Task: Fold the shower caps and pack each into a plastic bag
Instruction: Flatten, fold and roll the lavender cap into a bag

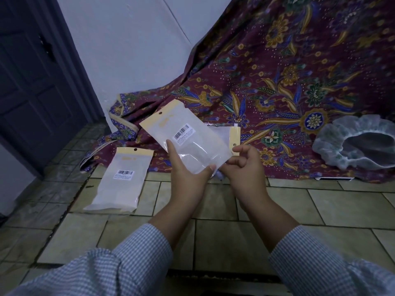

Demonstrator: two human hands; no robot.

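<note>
Left hand (188, 171) gripping a plastic bag (183, 135) mid-frame; right hand (245, 165) loosely curled beside it, pinching its corner maybe, can't tell; shower cap (352, 142) far right.

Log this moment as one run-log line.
left hand: holds plastic bag | right hand: curled at bag corner, grip unclear | shower cap: unfolded on cloth

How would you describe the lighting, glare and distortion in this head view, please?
Head view: dim, bluish light; wide-angle bending curves the door and floor tiles; faint glare streaks cross the held bag; its barcode is sharp, the small print unreadable.
</note>
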